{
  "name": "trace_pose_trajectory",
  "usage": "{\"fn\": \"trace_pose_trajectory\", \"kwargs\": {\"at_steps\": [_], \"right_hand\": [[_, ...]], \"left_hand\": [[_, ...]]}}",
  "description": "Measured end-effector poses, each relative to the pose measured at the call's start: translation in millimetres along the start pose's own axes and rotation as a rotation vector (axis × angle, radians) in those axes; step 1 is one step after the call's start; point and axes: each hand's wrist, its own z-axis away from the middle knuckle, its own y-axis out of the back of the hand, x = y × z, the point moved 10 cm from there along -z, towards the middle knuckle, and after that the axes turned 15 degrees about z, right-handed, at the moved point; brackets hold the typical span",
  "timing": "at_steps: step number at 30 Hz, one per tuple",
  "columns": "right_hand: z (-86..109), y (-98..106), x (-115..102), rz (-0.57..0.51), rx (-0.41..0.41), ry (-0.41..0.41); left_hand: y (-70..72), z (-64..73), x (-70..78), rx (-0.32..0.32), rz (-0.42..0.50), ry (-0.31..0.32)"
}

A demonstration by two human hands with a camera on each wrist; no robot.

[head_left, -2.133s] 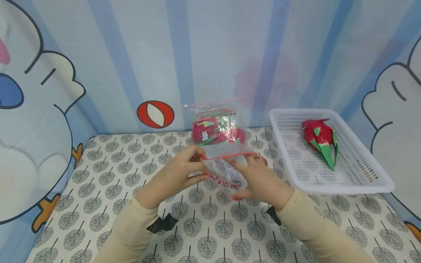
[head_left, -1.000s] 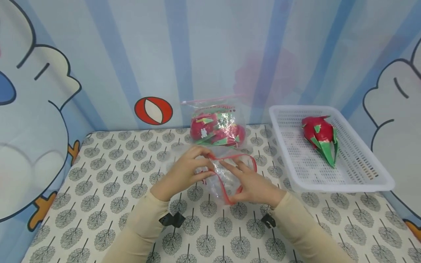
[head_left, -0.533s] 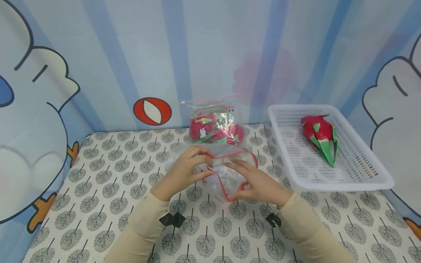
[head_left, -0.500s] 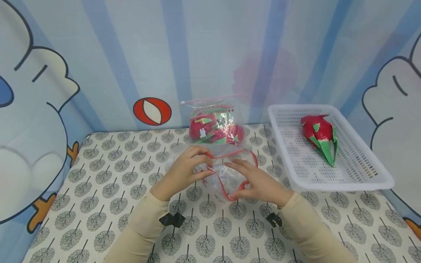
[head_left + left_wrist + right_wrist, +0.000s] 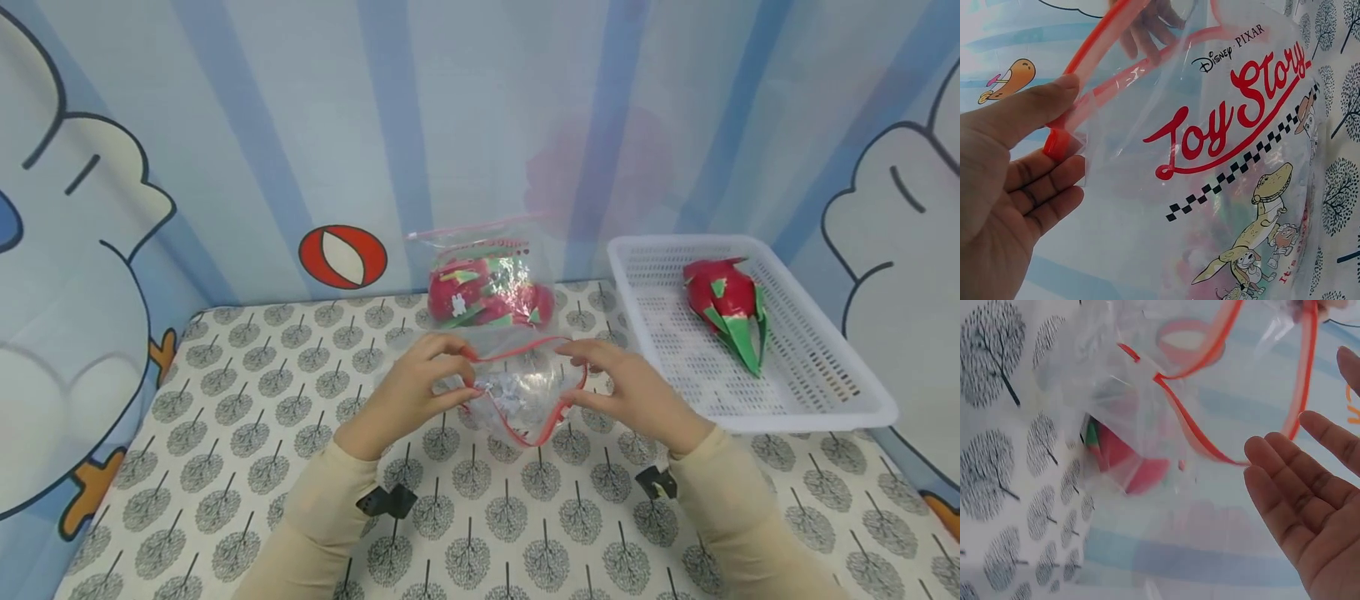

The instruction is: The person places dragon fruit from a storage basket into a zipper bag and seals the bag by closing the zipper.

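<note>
My left hand (image 5: 420, 383) pinches one end of the red zip strip of a clear zip bag (image 5: 517, 387); in the left wrist view the thumb and fingers sit by the red slider (image 5: 1055, 145). Toy Story lettering and cartoon figures are printed on this bag, which shows no contents and whose mouth gapes. At the bag's other side is my right hand (image 5: 637, 387), its fingers spread and fairly straight, fingertips at the red rim (image 5: 1210, 450); whether they touch it is hard to tell.
Behind it, against the backdrop, stands another clear zip bag (image 5: 491, 287) with dragon fruits inside. To the right, a white plastic basket (image 5: 795, 421) holds a single dragon fruit (image 5: 723, 292). A tree-print cloth covers the table (image 5: 300, 433).
My right hand has come out of the bag's mouth and moved right to its outer rim. The mouth has turned upward and spread wider. My left hand keeps its pinch at the same end.
</note>
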Motion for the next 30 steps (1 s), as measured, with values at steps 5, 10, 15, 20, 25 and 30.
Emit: {"fn": "trace_pose_trajectory", "kwargs": {"at_steps": [5,10,15,20,25,30], "right_hand": [[0.5,18.8,20.3,0.023,0.004,-0.066],[2.5,37.0,42.9,0.063,-0.043,-0.138],[5.3,55.2,71.8,0.079,-0.1,-0.228],[3.2,66.0,102.5,0.103,-0.115,-0.272],[0.3,69.3,134.0,0.181,-0.138,-0.3],[2.3,67.2,170.3,0.181,-0.182,-0.381]], "left_hand": [[0.6,0.7,-1.3,-0.003,-0.006,0.011],[1.1,0.0,-1.8,-0.007,-0.014,0.018],[2.3,-0.5,0.0,-0.01,-0.012,0.007],[3.9,-1.1,1.9,-0.004,-0.017,-0.023],[4.0,-1.6,2.0,-0.008,-0.022,-0.013],[2.8,0.5,2.2,-0.008,-0.017,0.004]]}}
